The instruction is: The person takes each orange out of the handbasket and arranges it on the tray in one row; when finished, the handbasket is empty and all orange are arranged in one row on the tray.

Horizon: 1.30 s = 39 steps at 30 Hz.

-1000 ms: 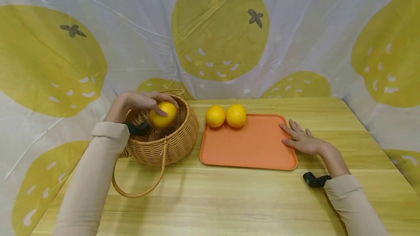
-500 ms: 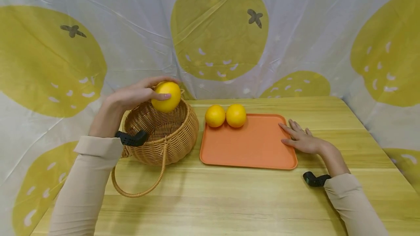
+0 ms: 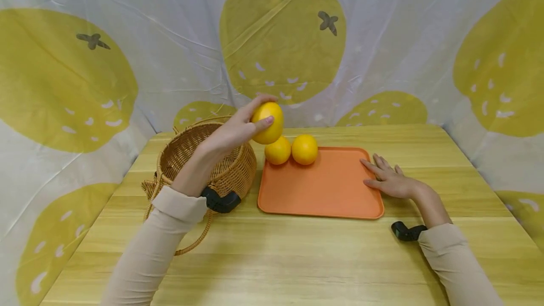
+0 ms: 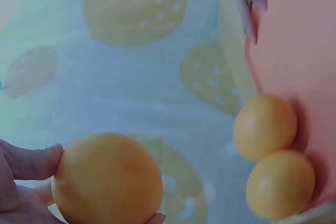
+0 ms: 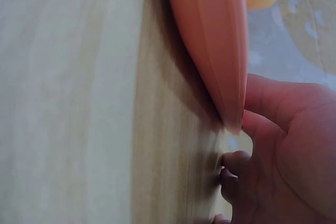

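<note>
My left hand grips an orange in the air, thumb on its near side and fingers over the top. In the head view this orange overlaps one of the two oranges that sit side by side at the far left corner of the coral tray. The second one is just to its right. The left wrist view shows the held orange apart from that pair. At the tray's right rim, my right hand lies with fingers spread, thumb and forefinger over the edge, the other fingertips on the table.
A round wicker basket stands left of the tray, partly behind my left forearm. Its handle hangs down toward the front of the wooden table. A fruit-printed cloth hangs behind the table.
My left hand has lifted the orange up out of the basket and carried it right, to above the tray's far left corner. My right hand stays at the tray's rim.
</note>
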Tool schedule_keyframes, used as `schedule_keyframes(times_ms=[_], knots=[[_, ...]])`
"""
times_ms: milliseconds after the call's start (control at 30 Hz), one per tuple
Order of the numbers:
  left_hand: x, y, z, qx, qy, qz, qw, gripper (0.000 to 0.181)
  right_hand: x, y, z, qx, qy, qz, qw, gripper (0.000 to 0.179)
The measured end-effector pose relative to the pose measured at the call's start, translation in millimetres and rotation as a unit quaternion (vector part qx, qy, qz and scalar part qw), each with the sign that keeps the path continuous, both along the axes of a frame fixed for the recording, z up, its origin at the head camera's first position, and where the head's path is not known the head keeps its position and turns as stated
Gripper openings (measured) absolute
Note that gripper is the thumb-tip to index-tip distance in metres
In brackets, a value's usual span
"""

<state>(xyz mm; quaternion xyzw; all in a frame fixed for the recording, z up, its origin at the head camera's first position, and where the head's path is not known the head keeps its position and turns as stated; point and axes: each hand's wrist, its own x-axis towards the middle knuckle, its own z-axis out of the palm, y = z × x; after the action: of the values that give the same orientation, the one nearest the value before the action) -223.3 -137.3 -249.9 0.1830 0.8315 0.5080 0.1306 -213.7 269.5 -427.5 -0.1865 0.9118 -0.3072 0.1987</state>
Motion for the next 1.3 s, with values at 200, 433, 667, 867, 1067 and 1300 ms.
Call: schedule_keyframes(times_ms=[200, 433, 667, 867, 1067, 1300], knots=[[1.2, 36.8, -19.0, 0.018, -0.002, -0.020, 0.9996, 0.050, 0.4, 1.8, 1.4, 0.004, 0.003, 0.001, 1.0000, 0.077], [-0.9, 73.8, -47.3, 0.029, -0.006, -0.012, 0.9995, 0.048, 0.2, 2.0, 2.9, 0.003, 0.003, 0.002, 1.0000, 0.077], [-6.6, 110.5, -77.3, 0.040, -0.044, -0.014, 0.9981, 0.050, -0.1, 4.1, 1.1, 0.002, 0.003, 0.000, 1.0000, 0.078], [-16.7, 141.5, -99.0, 0.030, -0.036, -0.003, 0.9989, 0.049, -2.1, 4.5, -2.8, 0.007, 0.005, -0.005, 0.9999, 0.080], [-28.2, 163.9, -118.7, 0.032, -0.043, 0.008, 0.9985, 0.050, 0.0, 2.4, 1.9, 0.004, 0.003, -0.003, 1.0000, 0.078], [-34.9, 175.8, -140.1, -0.012, -0.021, 0.015, 0.9996, 0.050, -1.0, 2.6, -1.8, -0.001, 0.007, -0.005, 1.0000, 0.079]])
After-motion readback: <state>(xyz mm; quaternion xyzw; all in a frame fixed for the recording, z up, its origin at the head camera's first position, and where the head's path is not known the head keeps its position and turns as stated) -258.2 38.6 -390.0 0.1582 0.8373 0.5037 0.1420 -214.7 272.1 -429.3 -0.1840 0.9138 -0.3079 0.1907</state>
